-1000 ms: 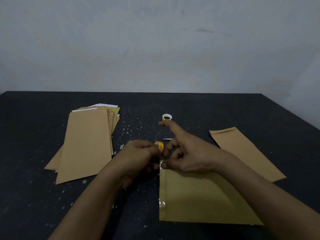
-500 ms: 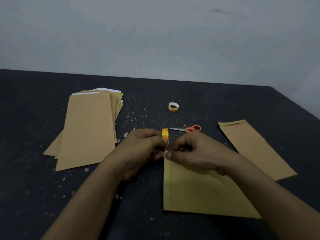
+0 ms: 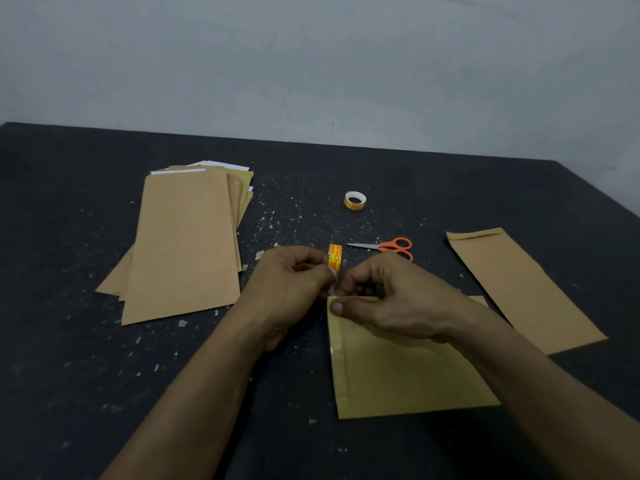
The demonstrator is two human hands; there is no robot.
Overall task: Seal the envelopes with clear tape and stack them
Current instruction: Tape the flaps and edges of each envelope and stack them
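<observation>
Brown paper envelope (image 3: 408, 375): flat on the dark speckled table (image 3: 69, 375), nearest of everything, flap edge turned leftward, glossy strip of clear tape (image 3: 334, 351) laid along that edge. Pinned at its far-left corner by the right hand (image 3: 391, 303), thumb pressed flat on the paper, other fingers curled just above and apparently pinching the strip where it runs off the corner; exact hold partly hidden. Gripped in the left hand (image 3: 291, 285), fingers curled round it: small roll of clear tape (image 3: 334, 256) with an orange-and-yellow core, upright, just beyond the corner, joined to it by a short stretch of tape.

Step in hand, by judgement: finishing the seal on this envelope, at the point of parting strip from roll.

Next: tear with a sharp twist, or reach for the orange-handled scissors (image 3: 391, 247) lying just behind the hands. Either way, keep the corner held down so as not to lift the laid strip, then smooth the loose end flat.

After that, stacking: fanned pile of brown envelopes (image 3: 187, 244) to the left, single brown envelope (image 3: 519, 289) to the right; unclear which holds the sealed ones. Spare tape roll (image 3: 355, 200) farther back, well apart.
</observation>
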